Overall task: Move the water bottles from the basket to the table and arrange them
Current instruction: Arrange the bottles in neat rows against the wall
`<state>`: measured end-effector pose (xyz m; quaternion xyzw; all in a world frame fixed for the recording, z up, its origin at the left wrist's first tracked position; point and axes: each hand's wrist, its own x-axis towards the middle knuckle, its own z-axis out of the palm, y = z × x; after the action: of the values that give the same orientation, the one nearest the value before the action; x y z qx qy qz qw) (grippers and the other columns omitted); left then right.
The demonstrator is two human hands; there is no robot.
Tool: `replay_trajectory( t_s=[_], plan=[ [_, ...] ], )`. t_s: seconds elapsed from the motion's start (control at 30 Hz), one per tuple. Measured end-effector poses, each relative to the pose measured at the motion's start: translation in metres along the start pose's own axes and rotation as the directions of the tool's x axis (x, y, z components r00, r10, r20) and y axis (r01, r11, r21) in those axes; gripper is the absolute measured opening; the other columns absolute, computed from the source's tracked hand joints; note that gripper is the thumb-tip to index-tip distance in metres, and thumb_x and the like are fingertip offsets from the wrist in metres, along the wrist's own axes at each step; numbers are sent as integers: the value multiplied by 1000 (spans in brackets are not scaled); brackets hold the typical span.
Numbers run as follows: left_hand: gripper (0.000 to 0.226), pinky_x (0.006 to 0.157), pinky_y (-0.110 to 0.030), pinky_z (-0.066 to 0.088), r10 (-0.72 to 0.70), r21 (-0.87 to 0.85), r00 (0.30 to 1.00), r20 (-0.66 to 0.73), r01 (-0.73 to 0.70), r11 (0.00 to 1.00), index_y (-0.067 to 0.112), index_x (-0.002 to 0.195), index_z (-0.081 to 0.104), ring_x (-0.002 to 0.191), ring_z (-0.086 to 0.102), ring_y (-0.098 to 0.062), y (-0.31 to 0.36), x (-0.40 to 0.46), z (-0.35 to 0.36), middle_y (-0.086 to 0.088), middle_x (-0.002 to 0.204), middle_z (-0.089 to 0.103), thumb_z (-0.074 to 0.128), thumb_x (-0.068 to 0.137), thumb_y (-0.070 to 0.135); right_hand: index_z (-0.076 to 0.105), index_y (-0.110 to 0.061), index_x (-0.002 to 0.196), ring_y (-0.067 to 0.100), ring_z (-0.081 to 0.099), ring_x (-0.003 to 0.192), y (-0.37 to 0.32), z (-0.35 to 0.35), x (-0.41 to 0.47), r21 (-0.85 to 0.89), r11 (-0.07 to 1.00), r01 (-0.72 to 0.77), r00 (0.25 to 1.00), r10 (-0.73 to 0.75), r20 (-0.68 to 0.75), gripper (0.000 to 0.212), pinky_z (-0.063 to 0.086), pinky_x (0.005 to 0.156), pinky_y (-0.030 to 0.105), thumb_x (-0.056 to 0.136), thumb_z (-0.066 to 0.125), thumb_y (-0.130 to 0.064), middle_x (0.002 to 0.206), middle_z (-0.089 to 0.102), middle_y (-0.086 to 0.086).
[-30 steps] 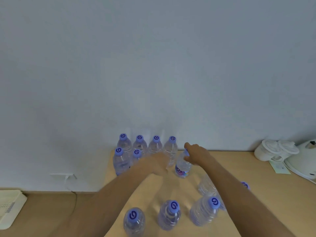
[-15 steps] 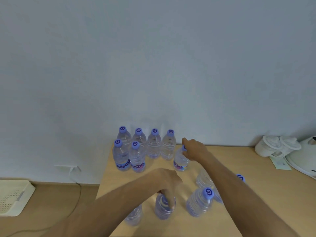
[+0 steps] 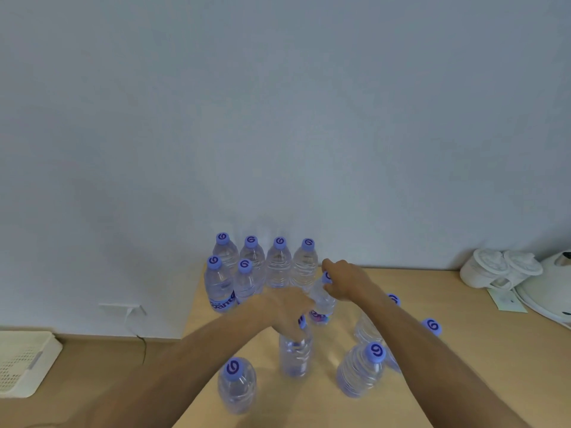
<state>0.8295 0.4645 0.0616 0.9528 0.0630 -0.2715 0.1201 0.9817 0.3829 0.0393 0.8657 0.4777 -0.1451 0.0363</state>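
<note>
Clear water bottles with purple caps stand on a light wooden table (image 3: 463, 350). Several form two rows at the table's far left corner (image 3: 265, 267) against the wall. My left hand (image 3: 287, 310) grips the neck of a bottle (image 3: 295, 355) in the middle of the table. My right hand (image 3: 346, 282) holds the cap end of another bottle (image 3: 323, 304), which tilts beside the back rows. Loose bottles stand nearer me at front left (image 3: 237, 386) and front right (image 3: 360, 370). Two more (image 3: 431, 326) are partly hidden behind my right forearm.
A cream perforated basket (image 3: 21, 362) sits on the floor at far left. A white wall socket with a cord (image 3: 123, 308) is low on the wall. White appliances (image 3: 500, 273) and a paper card (image 3: 506, 299) occupy the table's far right.
My left hand came back from the rows, closed on the middle front bottle and is carrying it toward the back. My right hand keeps its bottle beside the back row, now tilted.
</note>
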Motion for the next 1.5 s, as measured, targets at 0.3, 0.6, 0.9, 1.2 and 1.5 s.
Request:
replay_trajectory(
  t_s=[0.3, 0.6, 0.9, 1.2, 1.5],
  plan=[
    [27, 54, -28, 31, -174, -177, 949, -261, 130, 976, 16, 68, 33, 60, 40, -18, -44, 11, -26, -1, 66, 37, 57, 80, 19, 46, -9, 122, 30, 61, 100, -7, -5, 3, 14, 1000, 0, 1000, -1, 19, 34, 38, 67, 30, 92, 51, -25, 116, 58, 13],
    [12, 69, -28, 39, -296, -237, 904, -308, 229, 944, 15, 85, 42, 76, 49, -19, -70, 35, -27, 6, 68, 38, 54, 85, 16, 45, -9, 123, 32, 60, 103, -19, -9, 14, 14, 1000, 28, 999, -29, 28, 34, 38, 69, 31, 92, 52, -22, 118, 58, 15],
    [9, 69, -28, 41, -295, -214, 905, -308, 236, 948, 11, 92, 50, 77, 50, -20, -81, 48, -20, 5, 68, 36, 55, 87, 15, 47, -8, 115, 26, 53, 84, -28, -4, 25, 15, 998, 61, 998, -62, 16, 26, 38, 67, 31, 91, 52, -15, 112, 59, 14],
    [9, 75, -30, 44, -241, -156, 922, -303, 201, 967, 15, 91, 45, 83, 53, -22, -83, 53, -22, 7, 70, 34, 54, 88, 14, 49, -10, 119, 31, 60, 100, -31, 1, 38, 0, 995, 96, 995, -96, -1, 29, 52, 79, 40, 91, 54, -13, 117, 57, 14],
    [11, 74, -29, 42, -212, -161, 944, -253, 175, 971, 15, 97, 48, 91, 58, -25, -83, 43, -26, 1, 79, 47, 52, 89, 22, 48, -12, 122, 30, 61, 102, -28, 1, 40, -21, 993, 112, 993, -111, 33, 31, 54, 84, 40, 92, 55, -15, 119, 58, 13]
  ],
)
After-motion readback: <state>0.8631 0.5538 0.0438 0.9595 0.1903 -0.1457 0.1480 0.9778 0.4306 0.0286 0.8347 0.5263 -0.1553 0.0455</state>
